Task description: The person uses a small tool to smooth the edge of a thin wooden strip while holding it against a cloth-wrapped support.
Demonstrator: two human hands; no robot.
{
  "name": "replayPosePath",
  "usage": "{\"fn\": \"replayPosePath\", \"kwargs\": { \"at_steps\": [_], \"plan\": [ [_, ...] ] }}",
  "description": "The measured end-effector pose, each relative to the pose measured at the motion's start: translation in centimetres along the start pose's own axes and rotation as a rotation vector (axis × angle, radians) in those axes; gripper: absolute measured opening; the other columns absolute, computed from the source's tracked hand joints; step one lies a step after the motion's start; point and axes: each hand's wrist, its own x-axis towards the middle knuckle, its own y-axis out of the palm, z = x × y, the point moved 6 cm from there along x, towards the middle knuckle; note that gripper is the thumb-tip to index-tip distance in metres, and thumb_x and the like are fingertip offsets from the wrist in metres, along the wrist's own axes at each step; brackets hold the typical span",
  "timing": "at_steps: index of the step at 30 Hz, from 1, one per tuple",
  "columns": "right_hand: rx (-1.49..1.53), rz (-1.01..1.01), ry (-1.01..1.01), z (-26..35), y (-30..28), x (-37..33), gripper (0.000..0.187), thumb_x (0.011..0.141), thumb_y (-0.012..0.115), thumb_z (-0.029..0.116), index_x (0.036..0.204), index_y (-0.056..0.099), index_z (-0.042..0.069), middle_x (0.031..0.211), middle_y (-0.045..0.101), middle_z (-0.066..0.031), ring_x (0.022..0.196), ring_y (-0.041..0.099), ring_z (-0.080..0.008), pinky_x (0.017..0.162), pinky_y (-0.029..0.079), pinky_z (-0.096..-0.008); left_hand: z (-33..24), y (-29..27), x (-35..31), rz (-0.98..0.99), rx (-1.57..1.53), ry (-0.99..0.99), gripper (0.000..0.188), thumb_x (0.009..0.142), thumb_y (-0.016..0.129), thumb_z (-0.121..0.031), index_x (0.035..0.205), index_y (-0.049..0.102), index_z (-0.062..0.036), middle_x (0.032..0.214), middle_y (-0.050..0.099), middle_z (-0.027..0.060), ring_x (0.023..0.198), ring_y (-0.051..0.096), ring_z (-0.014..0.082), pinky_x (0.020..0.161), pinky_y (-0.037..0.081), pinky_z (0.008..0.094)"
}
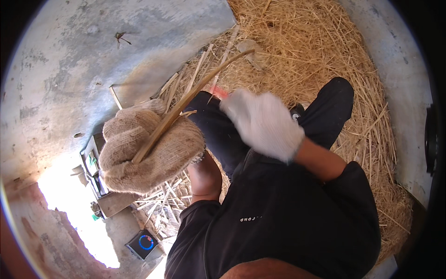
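Left hand (pixel 151 156), brown knit glove, fist closed round long pale stalk (pixel 195 90) running up toward 1 o'clock. Right hand (pixel 265 123), white glove, blurred, grip unclear, just beside stalk at 3 o'clock. Straw heap (pixel 316 51) at 12 o'clock looks largely unworked; stripped canes (pixel 160 197) by knee.

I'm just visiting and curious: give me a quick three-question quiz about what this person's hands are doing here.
1. True or false: the left hand, in a coarse brown glove, grips a long thin stalk.
2. What colour is the glove on the right hand? A) black B) white C) green
3. What covers the ground behind the person's knees?

Key
1. True. The stalk runs up and to the right out of the closed fist.
2. B, white. The hand is motion-blurred, so its grip cannot be judged.
3. A heap of loose yellow straw, lying on grey concrete.
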Motion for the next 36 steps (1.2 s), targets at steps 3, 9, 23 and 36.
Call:
{"fn": "replayPosePath", "kwargs": {
  "at_steps": [3, 9, 23, 36],
  "plan": [
    [-0.42, 0.331, 0.286, -18.0, 8.3, -1.0, 0.034, 0.104, 0.047, 0.033, 0.108, 0.063, 0.004, 0.076, 0.066, -0.0241, 0.073, 0.067, -0.0445, 0.061, 0.053, -0.0537, 0.0, 0.6, -0.2, 0.005, -0.044, -0.009, 0.034, 0.098, 0.055, -0.035, 0.079, 0.06, -0.0074, 0.067, 0.06, 0.0045, 0.054, 0.059, 0.0134, 0.052, 0.057, 0.0284],
    [0.285, -0.097, 0.354, -9.0, 1.4, -0.4, 0.037, 0.104, 0.048, 0.036, 0.106, 0.064, 0.002, 0.071, 0.063, -0.0227, 0.065, 0.061, -0.0441, 0.058, 0.049, -0.0454, -0.2, 0.1, -0.2, 0.001, -0.009, -0.019, 0.033, 0.098, 0.057, -0.034, 0.079, 0.06, -0.0072, 0.067, 0.06, 0.0041, 0.054, 0.059, 0.0129, 0.052, 0.057, 0.028],
    [0.412, 0.161, 0.012, 2.4, -2.3, -0.5, 0.023, 0.1, 0.061, 0.027, 0.099, 0.063, 0.004, 0.064, 0.06, -0.0167, 0.056, 0.064, -0.0347, 0.05, 0.046, -0.0433, -0.5, -0.2, -0.4, 0.006, 0.004, -0.012, 0.03, 0.096, 0.059, -0.031, 0.078, 0.06, -0.007, 0.066, 0.06, 0.0031, 0.053, 0.058, 0.0116, 0.052, 0.056, 0.027],
    [0.114, 0.1, 0.514, -6.5, -0.5, -1.3, 0.041, 0.106, 0.048, 0.037, 0.102, 0.063, -0.001, 0.071, 0.06, -0.0269, 0.07, 0.062, -0.0456, 0.061, 0.048, -0.0492, -0.5, -1.1, 0.3, -0.009, -0.037, -0.011, 0.028, 0.094, 0.062, -0.029, 0.077, 0.061, -0.0067, 0.066, 0.06, 0.0021, 0.052, 0.057, 0.0105, 0.052, 0.056, 0.0261]
  ]
}}
